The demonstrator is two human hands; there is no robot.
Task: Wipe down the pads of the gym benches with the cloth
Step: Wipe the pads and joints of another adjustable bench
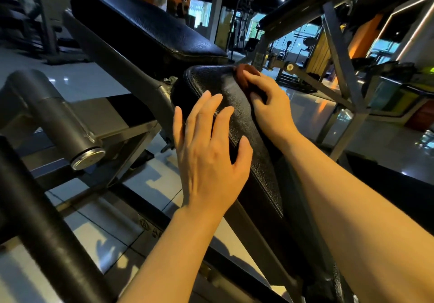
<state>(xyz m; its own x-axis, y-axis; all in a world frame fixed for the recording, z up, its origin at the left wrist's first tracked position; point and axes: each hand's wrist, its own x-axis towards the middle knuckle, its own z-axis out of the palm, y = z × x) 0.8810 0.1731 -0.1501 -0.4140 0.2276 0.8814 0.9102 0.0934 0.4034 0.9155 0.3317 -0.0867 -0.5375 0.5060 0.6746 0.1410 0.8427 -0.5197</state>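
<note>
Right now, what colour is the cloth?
Reddish-brown; the cloth shows in the head view, under the right hand.

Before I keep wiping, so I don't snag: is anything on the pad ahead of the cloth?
Nothing visible: the cloth under the right hand sits at the lower pad's far end; the left hand rests behind it.

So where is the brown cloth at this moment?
In the head view, the brown cloth is right of centre, bunched under the right hand at the far end of the black textured seat pad.

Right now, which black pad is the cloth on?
The lower pad, under both hands; the right hand presses the cloth near its top edge. The upper pad is untouched.
</note>
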